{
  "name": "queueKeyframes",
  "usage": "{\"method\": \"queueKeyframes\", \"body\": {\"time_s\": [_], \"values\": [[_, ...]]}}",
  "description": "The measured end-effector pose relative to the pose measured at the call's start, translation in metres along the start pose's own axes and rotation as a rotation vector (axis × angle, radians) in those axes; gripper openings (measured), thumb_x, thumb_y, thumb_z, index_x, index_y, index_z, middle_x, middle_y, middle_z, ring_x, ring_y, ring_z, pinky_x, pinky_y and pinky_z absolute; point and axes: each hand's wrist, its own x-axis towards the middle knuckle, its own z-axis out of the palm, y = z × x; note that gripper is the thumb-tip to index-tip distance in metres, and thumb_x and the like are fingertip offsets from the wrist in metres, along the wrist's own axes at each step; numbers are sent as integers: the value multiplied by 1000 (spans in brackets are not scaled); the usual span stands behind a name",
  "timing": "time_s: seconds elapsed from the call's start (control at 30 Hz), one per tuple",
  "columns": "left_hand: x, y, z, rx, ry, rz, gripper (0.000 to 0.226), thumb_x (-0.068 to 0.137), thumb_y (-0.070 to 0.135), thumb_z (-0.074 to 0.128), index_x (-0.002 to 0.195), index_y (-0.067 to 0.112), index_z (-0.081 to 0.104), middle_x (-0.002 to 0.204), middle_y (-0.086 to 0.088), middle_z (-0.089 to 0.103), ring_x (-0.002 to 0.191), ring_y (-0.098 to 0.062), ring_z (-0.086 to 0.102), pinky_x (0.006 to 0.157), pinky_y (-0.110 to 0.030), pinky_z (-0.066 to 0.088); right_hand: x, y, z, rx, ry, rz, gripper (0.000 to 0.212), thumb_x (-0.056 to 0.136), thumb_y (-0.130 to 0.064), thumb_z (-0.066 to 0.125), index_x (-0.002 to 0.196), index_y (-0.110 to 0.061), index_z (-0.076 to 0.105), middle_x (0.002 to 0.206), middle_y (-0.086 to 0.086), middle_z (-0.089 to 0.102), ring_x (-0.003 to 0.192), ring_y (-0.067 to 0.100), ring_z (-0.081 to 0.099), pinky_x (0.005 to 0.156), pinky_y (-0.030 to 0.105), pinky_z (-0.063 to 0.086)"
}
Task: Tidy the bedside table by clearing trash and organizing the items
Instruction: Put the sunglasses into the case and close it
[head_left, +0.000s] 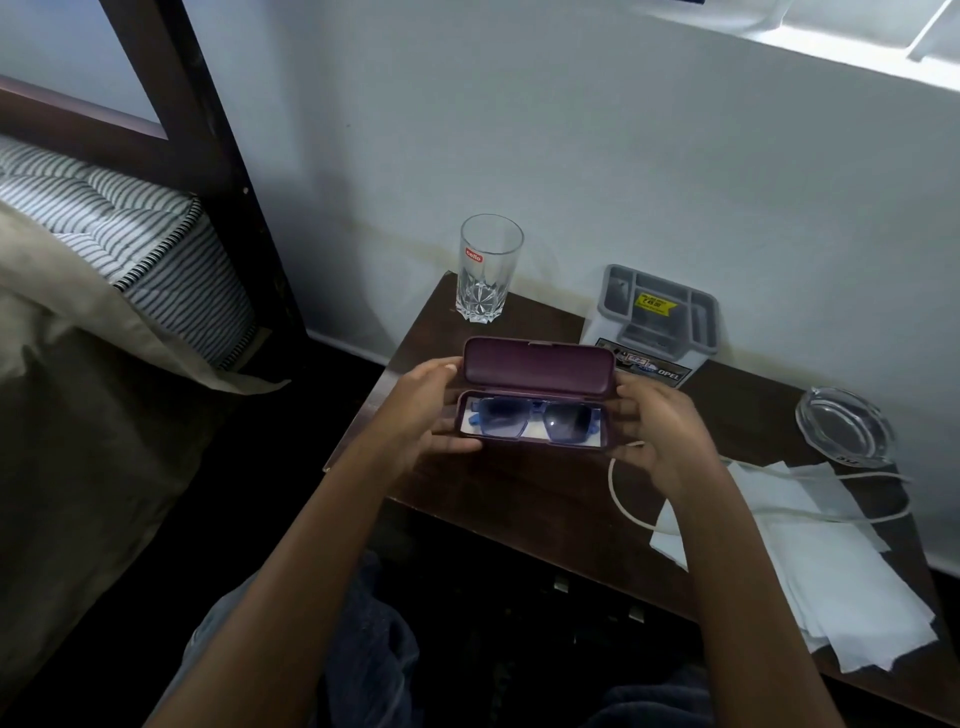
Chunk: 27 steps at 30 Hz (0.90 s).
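Item: open maroon case (537, 366), blue sunglasses (535, 422) inside, held above the table (519, 499). Your left hand (426, 410) grips its 9 o'clock end, your right hand (660, 431) its 3 o'clock end. Empty glass (488, 270) at 12 o'clock.

both hands (415, 415) (657, 431) hold open glasses case (537, 371), sunglasses (535, 421) inside.

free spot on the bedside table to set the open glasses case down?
The table is bare at its left front, bordered by the glass, the white cable loop and the front edge. A smaller strip between the grey-lidded box and the ashtray. Right end is crowded: ashtray, cable, tissues.
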Motion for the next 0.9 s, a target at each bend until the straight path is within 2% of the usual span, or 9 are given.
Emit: {"method": "queueKeyframes", "body": {"time_s": [0.13,0.23,0.33,0.43,0.53,0.6,0.67,0.77,0.9], "values": [[-2,1,0,-35,8,2,31,100,32,34,117,20,57,100,-7,64,84,-27,67,63,-40,59,2,0,-4,21,-32,4,20,95,-24,47,107,-17,62,88,10,66,77,23,65,61,35,53],[-2,2,-1,-54,24,1,30,101,37,32,99,22,59,103,-10,62,89,-30,67,68,-42,58,3,0,-4,47,-36,11,24,94,-28,48,109,-15,62,93,12,68,80,25,66,60,34,52],[-2,3,-1,-65,24,-5,27,99,38,36,91,23,56,105,-13,61,93,-34,66,69,-43,57,3,1,-5,61,-30,6,24,94,-28,49,108,-13,62,96,14,68,85,27,67,63,36,53],[-1,2,-1,-82,12,6,20,97,35,45,92,18,54,102,-13,60,89,-31,65,66,-41,59,5,1,-5,66,-24,-7,20,92,-22,53,101,-9,64,98,14,67,85,26,65,65,35,54],[-1,-2,-1,-74,5,48,5,91,18,58,90,14,55,108,-16,59,88,-27,64,61,-37,60,5,2,-3,83,-19,-25,8,87,-9,58,92,-7,65,95,14,66,80,23,64,55,30,56],[0,-3,-1,-76,19,76,10,87,6,62,89,13,55,109,-16,57,84,-24,64,57,-34,60,4,2,-1,86,-7,-57,10,85,0,58,87,-8,64,92,13,64,79,21,64,53,26,58],[-1,-2,-1,-118,19,104,14,86,1,62,90,12,55,104,-13,58,78,-21,65,55,-33,60,3,1,-1,136,7,-73,12,84,3,59,87,-8,61,90,13,63,81,21,64,59,28,59],[-2,1,-2,-214,-1,130,24,85,-3,61,104,11,54,100,-8,59,80,-23,65,58,-34,60,3,-1,-3,228,-27,-31,10,84,1,60,90,-7,58,94,15,64,80,23,65,65,32,59],[0,3,-3,-357,0,93,41,80,-3,66,117,8,53,102,-14,66,82,-24,68,65,-36,60,3,-2,-2,128,-106,62,3,90,-9,56,92,-9,56,90,18,64,75,28,66,67,38,58]]}}
